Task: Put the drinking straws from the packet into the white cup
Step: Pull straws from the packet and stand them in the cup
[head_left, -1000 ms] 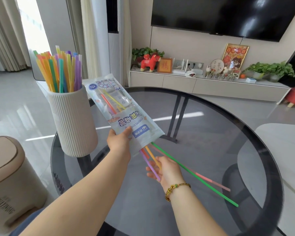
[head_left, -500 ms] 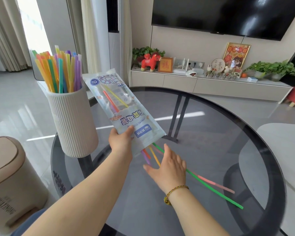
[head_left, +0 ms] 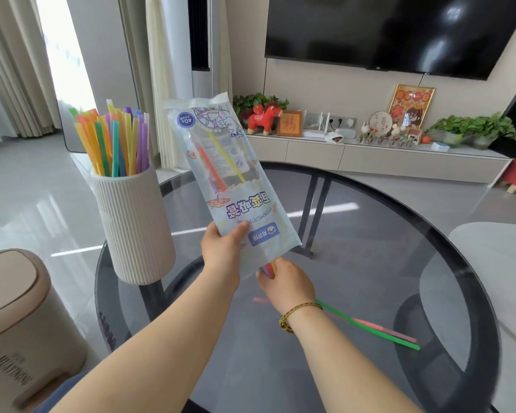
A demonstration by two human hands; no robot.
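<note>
My left hand (head_left: pixel 222 251) holds the straw packet (head_left: pixel 233 186) by its lower left edge, tilted with the open end down. An orange, a yellow and a purple straw show through the clear film. My right hand (head_left: pixel 285 283) is closed on the straw ends (head_left: pixel 269 268) that stick out of the packet's bottom. The ribbed white cup (head_left: pixel 134 225) stands at the table's left edge, full of several coloured straws (head_left: pixel 113 141). A green straw (head_left: pixel 370 326) and a pink straw (head_left: pixel 385 329) lie loose on the glass to the right of my wrist.
The round dark glass table (head_left: pixel 370 234) carries everything. A beige bin (head_left: pixel 18 320) stands on the floor at the left. A low TV cabinet (head_left: pixel 370 156) with plants and ornaments runs along the far wall. A white seat (head_left: pixel 501 263) sits at the right.
My left hand has lifted the packet and tipped it more upright. My right hand moved up from the glass and closed on the straw ends at the packet's mouth. The green and pink straws stayed on the table.
</note>
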